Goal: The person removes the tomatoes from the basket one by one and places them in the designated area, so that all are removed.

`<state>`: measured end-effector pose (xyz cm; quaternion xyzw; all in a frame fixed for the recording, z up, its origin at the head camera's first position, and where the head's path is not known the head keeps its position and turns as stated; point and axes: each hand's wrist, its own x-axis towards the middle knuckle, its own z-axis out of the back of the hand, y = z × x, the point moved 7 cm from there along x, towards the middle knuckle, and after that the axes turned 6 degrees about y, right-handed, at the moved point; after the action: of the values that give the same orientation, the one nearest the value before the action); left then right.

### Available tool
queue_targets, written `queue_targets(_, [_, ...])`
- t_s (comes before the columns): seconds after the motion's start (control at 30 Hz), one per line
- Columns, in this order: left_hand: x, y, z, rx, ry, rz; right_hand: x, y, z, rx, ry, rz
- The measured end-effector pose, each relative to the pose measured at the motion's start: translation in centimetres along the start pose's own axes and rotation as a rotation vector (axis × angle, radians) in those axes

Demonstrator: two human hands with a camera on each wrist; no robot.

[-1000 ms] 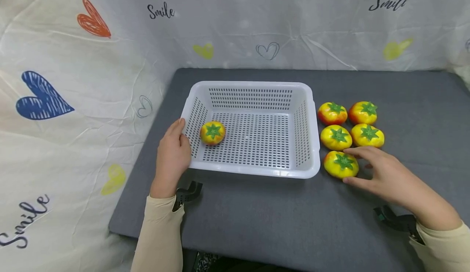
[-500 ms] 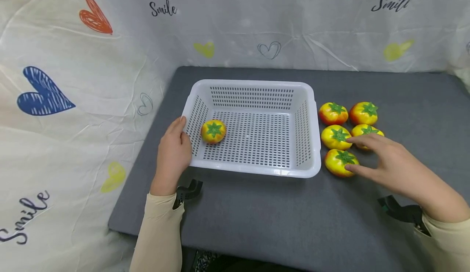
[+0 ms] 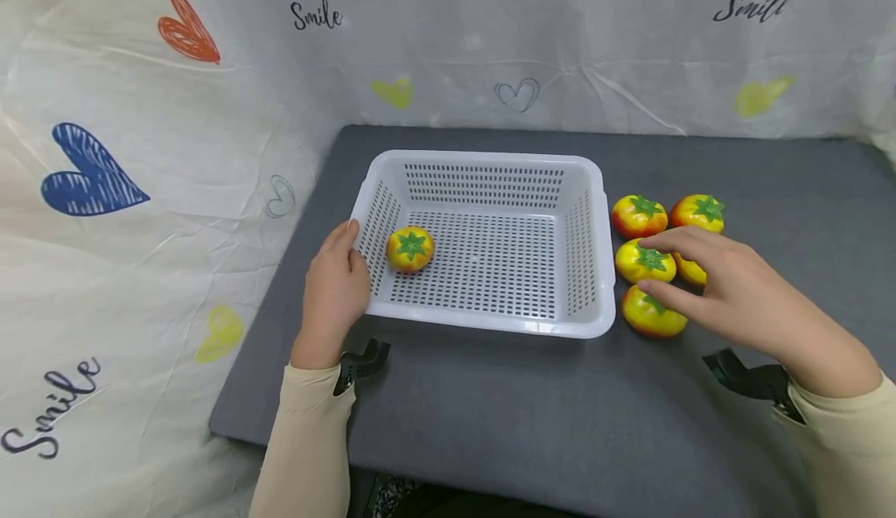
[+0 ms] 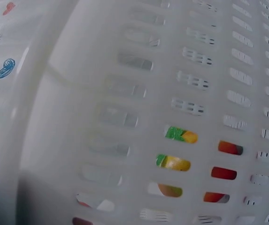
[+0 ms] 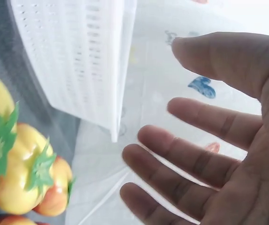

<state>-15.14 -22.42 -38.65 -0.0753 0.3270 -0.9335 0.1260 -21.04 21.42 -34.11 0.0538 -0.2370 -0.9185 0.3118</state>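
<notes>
My left hand grips the left rim of a white perforated plastic basket. One yellow-red tomato with a green star-shaped cap lies inside, near that end, and shows through the wall slots in the left wrist view. To the right of the basket, my right hand hovers over a group of similar tomatoes, thumb and fingers spread, holding nothing. Its thumb overlaps the nearest tomato, and its index finger reaches over the middle-row tomato. Another middle-row tomato is partly hidden by the hand.
Two redder tomatoes, one on the left and one on the right, form the far row. Everything stands on a grey cloth-covered table. A white curtain printed with hearts hangs behind and to the left.
My right hand drew back slightly from the nearest tomato, then moved farther from me and left over the middle row. The left hand keeps its place on the basket.
</notes>
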Motion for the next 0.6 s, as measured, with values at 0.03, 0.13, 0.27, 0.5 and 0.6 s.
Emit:
queue_targets(0.03, [0.0, 0.0, 0.0, 0.001, 0.0, 0.003, 0.2, 0.3, 0.1, 0.001, -0.002, 0.011])
queue_targets(0.13, [0.0, 0.0, 0.0, 0.002, 0.0, 0.004, 0.9, 1.4, 0.2, 0.006, -0.017, 0.056])
queue_targets(0.27, [0.0, 0.0, 0.1, 0.007, -0.006, -0.006, 1.8, 2.9, 0.3, 0.032, -0.004, 0.096])
queue_targets(0.5, [0.0, -0.2, 0.3, 0.028, 0.005, -0.003, 4.1, 5.1, 0.5, 0.046, -0.001, 0.15])
queue_targets(0.6, [-0.1, -0.5, 0.2, 0.025, 0.02, 0.003, 5.0, 5.9, 0.6, 0.048, -0.002, 0.165])
